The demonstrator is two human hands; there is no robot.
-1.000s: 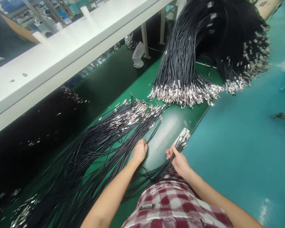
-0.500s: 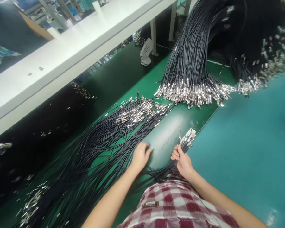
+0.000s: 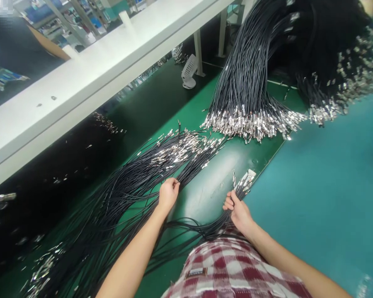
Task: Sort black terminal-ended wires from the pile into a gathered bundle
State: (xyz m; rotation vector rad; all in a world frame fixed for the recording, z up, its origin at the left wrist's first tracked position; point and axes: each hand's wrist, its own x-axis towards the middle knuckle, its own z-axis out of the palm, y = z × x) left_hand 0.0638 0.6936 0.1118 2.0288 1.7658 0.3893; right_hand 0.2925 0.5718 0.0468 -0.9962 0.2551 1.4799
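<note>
My right hand is closed around a small bundle of black cables. The bundle's silvery metal connectors stick out beyond the fingers, at the right edge of the green tabletop. My left hand has its thumb and fingertips pinched together on black cables of the loose pile to the left. How many cables are in that pinch is hidden. The pile's metal ends point away from me, and its cables trail toward the lower left.
A thick hank of black cables hangs over the far end of the green table. A white shelf runs along the left, with a small grey fan beneath it. Beyond the shelf is another person's arm.
My left hand has moved left onto the cable pile, and its fingers have closed together. My right hand still holds its bundle in nearly the same place.
</note>
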